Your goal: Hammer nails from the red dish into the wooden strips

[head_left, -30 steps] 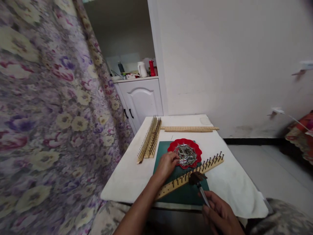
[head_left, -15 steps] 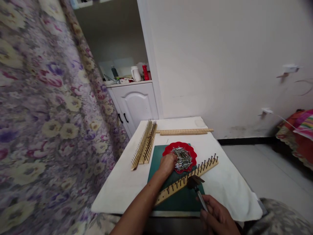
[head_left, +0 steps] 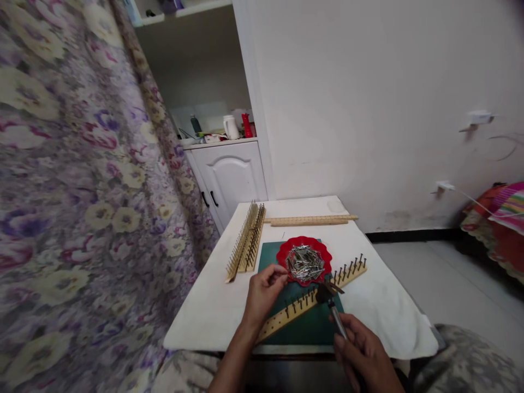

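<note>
My left hand has drawn back from among the nails to the near left edge of the dish, so it is now out of the pile. Its thumb and fingers are curled narrow; I can't tell whether a nail sits between them. My right hand is wrapped round the hammer, its head at the board as before. The board slants across the mat on the counter, nails standing along most of it, with bare holes at my end.
</note>
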### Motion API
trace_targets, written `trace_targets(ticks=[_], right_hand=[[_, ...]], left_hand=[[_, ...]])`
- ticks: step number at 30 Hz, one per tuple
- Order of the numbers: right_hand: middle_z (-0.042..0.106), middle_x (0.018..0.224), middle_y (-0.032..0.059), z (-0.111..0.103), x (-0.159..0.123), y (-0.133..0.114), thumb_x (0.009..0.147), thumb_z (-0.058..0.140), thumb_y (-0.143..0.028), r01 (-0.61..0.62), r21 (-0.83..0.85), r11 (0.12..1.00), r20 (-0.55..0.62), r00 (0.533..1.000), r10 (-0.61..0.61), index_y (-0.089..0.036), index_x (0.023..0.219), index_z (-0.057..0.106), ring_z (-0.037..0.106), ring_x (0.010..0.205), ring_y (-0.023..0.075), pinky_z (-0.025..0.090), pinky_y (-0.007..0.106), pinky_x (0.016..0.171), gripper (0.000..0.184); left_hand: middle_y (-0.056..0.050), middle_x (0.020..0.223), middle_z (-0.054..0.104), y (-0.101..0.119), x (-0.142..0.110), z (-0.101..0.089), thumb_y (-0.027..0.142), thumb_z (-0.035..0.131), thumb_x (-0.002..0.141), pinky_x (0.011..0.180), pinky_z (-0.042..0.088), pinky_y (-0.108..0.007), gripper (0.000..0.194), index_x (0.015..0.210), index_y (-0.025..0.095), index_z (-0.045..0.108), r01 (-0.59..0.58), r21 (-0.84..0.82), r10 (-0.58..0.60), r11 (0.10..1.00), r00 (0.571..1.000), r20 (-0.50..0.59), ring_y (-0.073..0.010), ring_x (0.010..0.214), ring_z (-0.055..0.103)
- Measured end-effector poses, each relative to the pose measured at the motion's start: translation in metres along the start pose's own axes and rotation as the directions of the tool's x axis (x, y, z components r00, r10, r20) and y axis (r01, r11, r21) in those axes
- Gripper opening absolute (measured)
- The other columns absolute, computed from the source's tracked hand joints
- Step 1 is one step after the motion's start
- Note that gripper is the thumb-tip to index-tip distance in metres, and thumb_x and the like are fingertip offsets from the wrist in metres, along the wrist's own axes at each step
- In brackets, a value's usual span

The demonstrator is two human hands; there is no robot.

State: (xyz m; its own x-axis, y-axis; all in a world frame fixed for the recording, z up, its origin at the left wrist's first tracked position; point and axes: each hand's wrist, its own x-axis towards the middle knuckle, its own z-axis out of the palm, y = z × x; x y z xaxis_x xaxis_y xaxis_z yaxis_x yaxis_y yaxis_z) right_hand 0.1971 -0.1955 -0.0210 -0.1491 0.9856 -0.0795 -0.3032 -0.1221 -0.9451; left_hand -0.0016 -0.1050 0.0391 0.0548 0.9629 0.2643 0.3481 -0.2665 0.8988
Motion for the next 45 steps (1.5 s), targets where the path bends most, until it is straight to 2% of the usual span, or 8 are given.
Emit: trace_targets(ticks=[3, 6, 17, 23, 28, 31, 37, 45], right_hand=[[0.059, 0.053, -0.0064, 0.008, 0.000, -0.008, 0.076, 0.064, -0.051, 0.024, -0.007, 1.000, -0.036, 0.999, -0.024, -0.019, 0.102, 0.050, 0.032, 0.024, 0.0020, 0.017, 0.015, 0.030, 0.044], [0.059, 0.056, -0.0056, 0.014, -0.001, -0.014, 0.078, 0.062, -0.049, 0.042, -0.015, 0.999, -0.032, 0.999, -0.042, -0.018, 0.102, 0.051, 0.034, 0.026, 0.0022, 0.019, 0.015, 0.031, 0.041], [0.056, 0.054, -0.0077, 0.019, -0.005, -0.005, 0.076, 0.065, -0.049, 0.008, -0.038, 0.999, 0.031, 1.000, -0.007, -0.019, 0.104, 0.049, 0.034, 0.026, 0.0029, 0.023, 0.015, 0.030, 0.044], [0.057, 0.055, -0.0062, 0.025, -0.010, -0.009, 0.073, 0.070, -0.047, 0.004, 0.007, 1.000, 0.005, 1.000, -0.004, -0.020, 0.102, 0.052, 0.034, 0.029, 0.0040, 0.022, 0.015, 0.031, 0.043], [0.055, 0.053, -0.0073, 0.027, -0.012, -0.005, 0.073, 0.069, -0.047, 0.002, 0.023, 1.000, 0.000, 1.000, -0.002, -0.020, 0.101, 0.051, 0.033, 0.028, 0.0025, 0.020, 0.014, 0.031, 0.042], [0.055, 0.053, -0.0077, 0.024, -0.011, -0.002, 0.075, 0.068, -0.045, -0.011, 0.001, 1.000, 0.006, 1.000, 0.011, -0.019, 0.101, 0.050, 0.032, 0.028, 0.0016, 0.020, 0.013, 0.031, 0.041], [0.056, 0.054, -0.0073, 0.013, -0.009, -0.003, 0.076, 0.064, -0.049, -0.048, -0.073, 0.996, 0.006, 0.999, 0.049, -0.019, 0.108, 0.047, 0.035, 0.028, 0.0030, 0.024, 0.015, 0.030, 0.047], [0.056, 0.052, -0.0066, 0.014, -0.008, 0.000, 0.072, 0.068, -0.048, -0.066, -0.049, 0.997, 0.004, 0.998, 0.066, -0.018, 0.105, 0.052, 0.036, 0.029, 0.0040, 0.024, 0.015, 0.030, 0.047]], left_hand=[[-0.001, 0.069, 0.065, 0.008, -0.030, 0.006, 0.030, 0.062, 0.075, 0.063, 0.044, -0.022, 0.017, 0.081, 0.015, 0.063, 0.148, -0.206, -0.136, 0.967, 0.988, 0.067, -0.0140, 0.066, 0.059], [0.000, 0.065, 0.064, 0.010, -0.052, 0.016, 0.033, 0.065, 0.073, 0.059, 0.042, -0.021, 0.018, 0.079, 0.015, 0.063, 0.234, -0.251, -0.204, 0.939, 0.969, 0.141, -0.0131, 0.062, 0.057], [0.001, 0.063, 0.059, 0.004, -0.081, 0.029, 0.032, 0.068, 0.071, 0.056, 0.038, -0.019, 0.018, 0.076, 0.015, 0.063, 0.250, -0.339, -0.214, 0.907, 0.967, 0.139, -0.0105, 0.059, 0.052], [0.001, 0.064, 0.063, -0.002, -0.094, 0.051, 0.032, 0.075, 0.062, 0.056, 0.042, -0.021, 0.024, 0.075, 0.016, 0.062, 0.320, -0.698, -0.349, 0.641, 0.931, 0.107, -0.0104, 0.055, 0.055], [-0.002, 0.059, 0.065, -0.013, -0.104, 0.070, 0.030, 0.080, 0.053, 0.052, 0.045, -0.023, 0.027, 0.067, 0.013, 0.064, 0.357, -0.791, -0.398, 0.497, 0.904, 0.158, -0.0118, 0.050, 0.056], [-0.002, 0.057, 0.065, -0.018, -0.105, 0.062, 0.033, 0.078, 0.055, 0.053, 0.046, -0.025, 0.028, 0.067, 0.013, 0.064, 0.352, -0.757, -0.409, 0.551, 0.904, 0.122, -0.0128, 0.049, 0.057], [0.000, 0.065, 0.066, -0.029, -0.082, 0.012, 0.032, 0.069, 0.068, 0.061, 0.043, -0.021, 0.018, 0.073, 0.015, 0.066, 0.267, -0.315, -0.338, 0.911, 0.921, -0.195, -0.0141, 0.064, 0.058], [0.000, 0.070, 0.064, -0.066, -0.069, 0.012, 0.031, 0.058, 0.077, 0.060, 0.040, -0.020, 0.017, 0.075, 0.017, 0.066, 0.199, 0.073, -0.174, 0.977, 0.951, -0.255, -0.0140, 0.068, 0.056]])
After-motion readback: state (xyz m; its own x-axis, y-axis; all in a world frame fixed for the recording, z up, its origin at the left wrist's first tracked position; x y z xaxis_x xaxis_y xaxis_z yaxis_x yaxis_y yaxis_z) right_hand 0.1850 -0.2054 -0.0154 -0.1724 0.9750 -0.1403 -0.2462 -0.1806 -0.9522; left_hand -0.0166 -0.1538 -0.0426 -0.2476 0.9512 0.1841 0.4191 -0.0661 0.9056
